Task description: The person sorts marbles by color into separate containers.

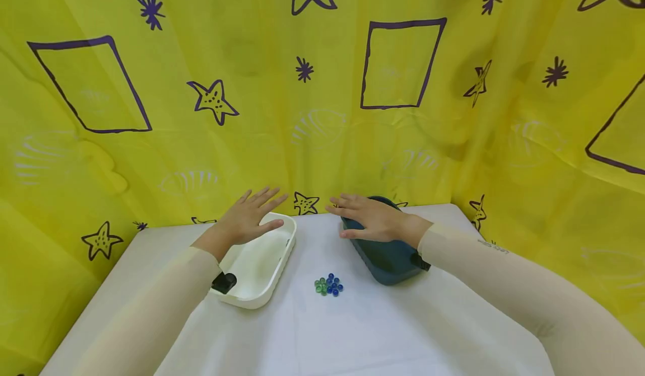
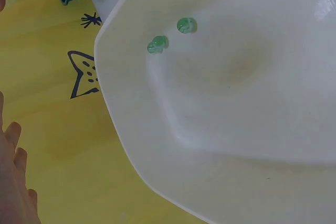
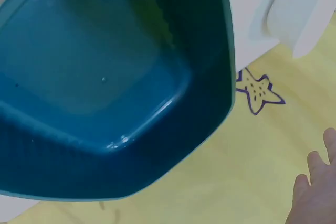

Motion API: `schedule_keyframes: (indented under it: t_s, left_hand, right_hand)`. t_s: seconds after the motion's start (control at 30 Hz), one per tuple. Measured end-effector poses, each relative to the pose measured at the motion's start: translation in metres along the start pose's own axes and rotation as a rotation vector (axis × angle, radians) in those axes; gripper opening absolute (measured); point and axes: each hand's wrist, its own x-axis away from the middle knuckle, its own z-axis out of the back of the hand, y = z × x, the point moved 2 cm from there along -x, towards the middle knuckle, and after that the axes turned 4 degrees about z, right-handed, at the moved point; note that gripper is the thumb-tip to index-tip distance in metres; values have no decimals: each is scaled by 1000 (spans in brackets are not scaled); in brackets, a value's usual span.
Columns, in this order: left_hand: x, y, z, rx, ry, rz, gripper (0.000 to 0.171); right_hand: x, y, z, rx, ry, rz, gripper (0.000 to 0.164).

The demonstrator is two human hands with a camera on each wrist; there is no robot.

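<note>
My left hand (image 1: 250, 217) is held above the far end of a white plastic basin (image 1: 276, 278), fingers spread and straight. My right hand (image 1: 375, 218) hovers over a dark teal basin (image 1: 388, 264) in the same flat, spread way. Neither hand holds anything. Between the basins, nearer to me, a small cluster of green marbles (image 1: 321, 286) and blue marbles (image 1: 333, 286) lies on the table. In the left wrist view, three green marbles (image 2: 185, 25) rest inside the white basin near one corner. The teal basin's inner floor (image 3: 84, 77) shows in the right wrist view.
A white cloth covers the table (image 1: 322, 337). Behind it and along the sides hangs a yellow curtain (image 1: 252, 141) printed with starfish and square outlines. Each wrist wears a small black camera, the left one (image 1: 225, 282) overlapping the white basin's near corner.
</note>
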Motion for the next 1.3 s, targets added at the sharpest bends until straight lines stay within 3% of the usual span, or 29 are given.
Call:
schedule_keyframes:
  t_s: [0.23, 0.43, 0.73, 1.03, 1.3]
  left_hand:
    - [11, -8, 0, 39, 9, 12, 68]
    - [22, -15, 2, 88, 28, 33, 67]
    - [36, -24, 0, 140, 80, 23, 64]
    - [55, -31, -3, 191, 110, 93, 60]
    - [75, -38, -7, 204, 85, 167, 62]
  right_hand:
    - [4, -12, -1, -18, 1, 25, 73]
    - [10, -23, -4, -77, -31, -1, 75]
    - [21, -35, -11, -210, 2, -60, 73]
    - [29, -43, -18, -270, 30, -67, 77]
    - [37, -43, -24, -300, 66, -98, 78]
